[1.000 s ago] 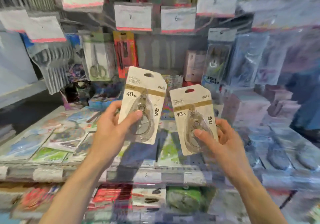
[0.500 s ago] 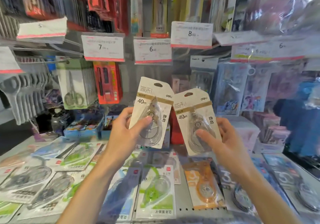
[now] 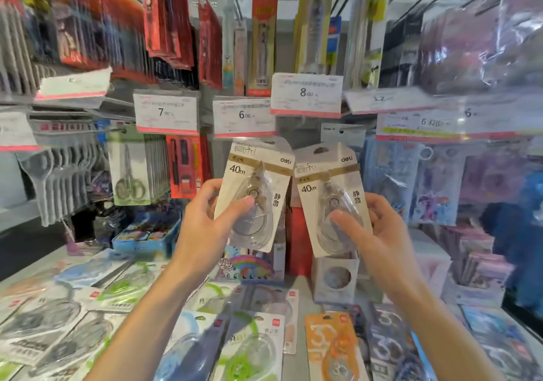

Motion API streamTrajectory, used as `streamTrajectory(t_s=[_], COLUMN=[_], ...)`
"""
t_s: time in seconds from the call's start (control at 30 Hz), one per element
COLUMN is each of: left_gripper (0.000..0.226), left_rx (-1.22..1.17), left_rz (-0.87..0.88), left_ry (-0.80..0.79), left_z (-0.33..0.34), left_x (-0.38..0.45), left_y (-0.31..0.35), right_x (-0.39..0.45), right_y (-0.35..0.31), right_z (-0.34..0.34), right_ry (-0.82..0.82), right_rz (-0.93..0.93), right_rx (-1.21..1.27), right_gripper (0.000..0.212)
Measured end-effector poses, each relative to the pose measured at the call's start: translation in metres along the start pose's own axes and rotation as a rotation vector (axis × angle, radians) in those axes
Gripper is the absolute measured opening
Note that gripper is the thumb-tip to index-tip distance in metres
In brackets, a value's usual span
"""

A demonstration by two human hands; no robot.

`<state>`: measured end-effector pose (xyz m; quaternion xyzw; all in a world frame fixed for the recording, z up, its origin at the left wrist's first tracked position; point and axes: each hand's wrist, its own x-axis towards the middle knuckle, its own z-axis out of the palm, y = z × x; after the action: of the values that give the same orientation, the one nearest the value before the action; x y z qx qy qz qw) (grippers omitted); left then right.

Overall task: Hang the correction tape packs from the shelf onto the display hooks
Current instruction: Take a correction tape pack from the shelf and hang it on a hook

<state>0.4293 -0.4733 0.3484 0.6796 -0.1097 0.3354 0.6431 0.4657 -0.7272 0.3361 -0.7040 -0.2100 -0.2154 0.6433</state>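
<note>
My left hand [image 3: 210, 227] grips one beige correction tape pack [image 3: 258, 174] marked 40m, thumb across its clear blister. My right hand [image 3: 373, 233] holds a second identical pack [image 3: 326, 171] the same way. Both packs are upright, side by side, tilted slightly toward each other. Their top hang holes sit just below the 6.00 price tag [image 3: 244, 117], which fronts a display hook. The hook itself is hidden behind the tag and the packs.
The shelf [image 3: 304, 298] below carries several flat correction tape packs, green [image 3: 249, 357], orange [image 3: 332, 348] and grey. Scissors [image 3: 129, 171] and red packs [image 3: 185, 166] hang at left. Price tags 7.90 [image 3: 166, 113] and 8.00 [image 3: 307, 94] flank the middle one. Bagged goods hang at right.
Both hands have lifted the two packs upward toward the price tags, and my view has tilted up, so the hanging rows above now show.
</note>
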Motion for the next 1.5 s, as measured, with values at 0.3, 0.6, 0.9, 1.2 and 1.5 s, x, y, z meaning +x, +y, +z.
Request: streamTrajectory(t_s=[0.3, 0.6, 0.9, 1.2, 1.5], left_gripper=[0.036, 0.026, 0.025, 0.023, 0.032], left_rx=[-0.042, -0.050, -0.032, -0.034, -0.010], left_rz=[0.110, 0.140, 0.157, 0.149, 0.075], left_ry=[0.054, 0.045, 0.031, 0.008, -0.051], left_z=[-0.016, -0.022, -0.024, -0.023, -0.020], left_x=[-0.010, -0.006, -0.003, -0.008, -0.017], left_y=[0.028, 0.037, 0.034, 0.029, 0.011], right_x=[0.002, 0.014, 0.021, 0.035, 0.034], right_y=[-0.039, -0.054, -0.053, -0.025, -0.007], right_z=[-0.002, -0.004, -0.001, 0.023, 0.037], right_ry=[-0.008, -0.023, -0.029, 0.020, -0.058], right_rz=[-0.152, -0.154, -0.149, -0.052, 0.009], right_rx=[0.003, -0.090, -0.161, -0.120, -0.187], right_gripper=[0.027, 0.026, 0.024, 0.025, 0.015])
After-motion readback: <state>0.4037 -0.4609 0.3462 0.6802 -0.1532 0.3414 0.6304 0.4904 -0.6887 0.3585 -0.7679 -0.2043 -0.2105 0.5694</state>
